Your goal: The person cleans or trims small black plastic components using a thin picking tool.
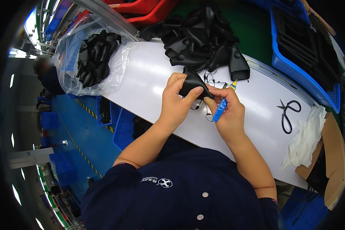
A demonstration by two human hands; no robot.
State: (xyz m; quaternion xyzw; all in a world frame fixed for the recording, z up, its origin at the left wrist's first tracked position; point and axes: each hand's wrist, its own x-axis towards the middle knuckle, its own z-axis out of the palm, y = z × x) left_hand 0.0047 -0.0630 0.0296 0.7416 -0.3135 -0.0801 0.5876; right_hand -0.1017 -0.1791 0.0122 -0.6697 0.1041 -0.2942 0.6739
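Black and smooth, a hollow moulded part [195,84] is held up over the middle of the white bench [149,82], nearer the far edge than the right end. The left hand [176,97] grasps its wider end, fingers behind and thumb pressed on top. The right hand [230,109] is closed at the narrow end, thumb and fingertips against it, while also gripping a blue-wrapped tool [220,110] whose yellow end points away toward the far edge. Thin black cords [209,117] with small pieces on them lie in loops on the bench beneath and beside the hands. At the far edge, just beyond the held part, is a heap of similar black parts [197,42]; one at its right shows a squarish opening. Clear plastic bagging [120,74] at the bench's left end encloses more black pieces [97,57]. Toward the right end lie black-handled scissors [285,109], blades apart, and nearer the corner a crumpled white cloth [306,134] beside an open cardboard box [335,165]. Past the far edge on the right, a blue basket [306,83] holds dark flat frames [295,36].
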